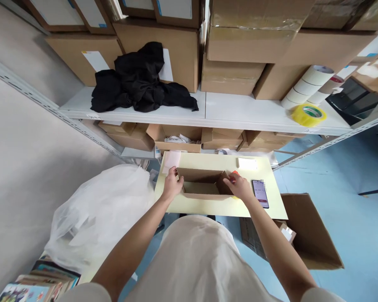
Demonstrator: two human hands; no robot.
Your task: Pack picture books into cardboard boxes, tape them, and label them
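A cardboard box (204, 196) stands on the pale yellow table (189, 206), its top and bottom open so the tabletop shows through it. My left hand (172, 184) grips its left end, thumb and fingers pinched on the cardboard edge. At the right end, my right hand (239, 186) pinches the cardboard near the corner. Something orange-red (235, 173) shows just behind my right fingers, too covered to name. A bit of yellow shows under the box by my right hand. Right of that hand lies a phone (260, 193) with its screen lit.
White paper (247, 163) and a pinkish sheet (171, 161) lie at the table's back. Shelves behind hold boxes, black cloth (138, 82) and tape rolls (308, 115). A big open carton (315, 235) stands at right; a white plastic bag (103, 209) and books (38, 281) are left.
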